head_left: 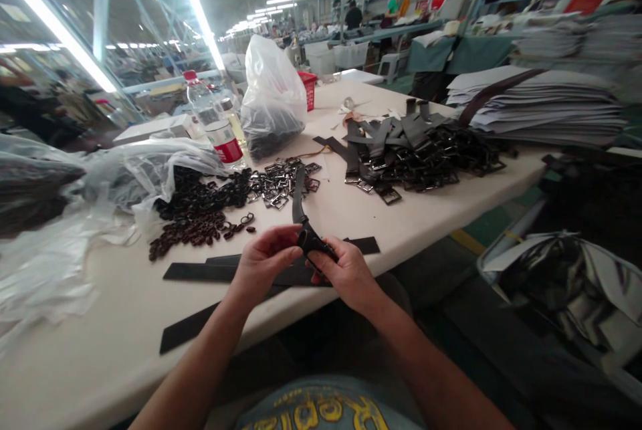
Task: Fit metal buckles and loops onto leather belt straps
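Between both hands a dark strap (297, 199) is held over the table's near edge, its free end rising away from me. My left hand (268, 259) pinches the strap near a bend, thumb and fingers pressed together. My right hand (346, 269) grips the folded end, where a dark piece that may be a buckle is mostly hidden by the fingers. Beneath the hands lie flat dark strips (200, 271), and another strip (188, 328) sits closer to me. Ahead are loose metal buckles (278, 182) and a heap of small dark loops (200, 199).
Straps with buckles are piled (401, 142) at the right on the table (431, 216). Behind stand a plastic bottle (215, 122), a filled clear bag (273, 95) and a red basket (307, 89). Stacked sheets (536, 102) lie far right; a filled container (566, 289) stands below the edge.
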The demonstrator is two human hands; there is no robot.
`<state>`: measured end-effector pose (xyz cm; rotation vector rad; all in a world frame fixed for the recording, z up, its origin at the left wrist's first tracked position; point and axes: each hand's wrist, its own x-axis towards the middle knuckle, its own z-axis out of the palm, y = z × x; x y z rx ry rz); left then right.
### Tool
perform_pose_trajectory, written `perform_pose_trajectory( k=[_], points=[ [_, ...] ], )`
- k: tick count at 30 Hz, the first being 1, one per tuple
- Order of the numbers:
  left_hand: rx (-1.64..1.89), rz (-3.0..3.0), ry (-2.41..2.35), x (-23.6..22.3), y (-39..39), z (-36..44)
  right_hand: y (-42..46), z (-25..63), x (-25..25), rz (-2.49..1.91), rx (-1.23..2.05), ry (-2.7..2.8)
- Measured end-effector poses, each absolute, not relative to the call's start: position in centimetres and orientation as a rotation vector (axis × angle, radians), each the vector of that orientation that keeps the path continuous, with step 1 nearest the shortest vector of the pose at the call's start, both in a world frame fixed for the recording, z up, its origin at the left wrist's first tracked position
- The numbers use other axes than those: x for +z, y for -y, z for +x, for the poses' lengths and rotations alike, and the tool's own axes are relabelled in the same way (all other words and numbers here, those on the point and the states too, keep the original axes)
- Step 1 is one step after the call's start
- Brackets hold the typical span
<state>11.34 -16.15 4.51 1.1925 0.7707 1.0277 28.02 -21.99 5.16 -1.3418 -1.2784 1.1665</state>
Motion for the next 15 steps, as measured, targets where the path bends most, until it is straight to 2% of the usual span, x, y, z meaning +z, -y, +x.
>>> perform_pose_trajectory(
  k=[5,15],
  points=[
    [1.007,1.083,-0.711,3.6,16.5,11.9,22.1,27.9,4.4,-1.345,1.174,1.301],
    [1.11,1.301,-0.805,3.2,17.3,12.5,22.7,27.6,3.5,-1.266,1.207,1.258]
  ],
)
